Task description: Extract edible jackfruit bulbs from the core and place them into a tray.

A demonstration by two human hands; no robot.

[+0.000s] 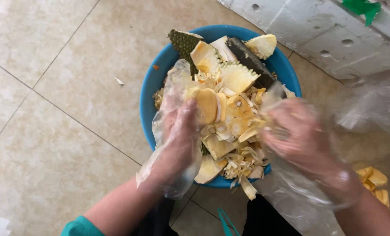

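One view only, from the head, looking almost straight down and close in. The round blue plastic basin (153,87) sits just above centre, with beige glazed floor tiles (64,87) filling nine o'clock. A pale perforated foam slab (317,35) cuts across at one o'clock. Both forearms enter from six o'clock.

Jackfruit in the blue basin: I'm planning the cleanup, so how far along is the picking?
Done: the blue basin is heaped with cut rind pieces and stringy scraps, and loose yellow pods lie at the right edge. In hand: the gloved left hand holds a yellow fruit piece; the right hand pulls at it. Left: that piece's flesh is not yet separated.
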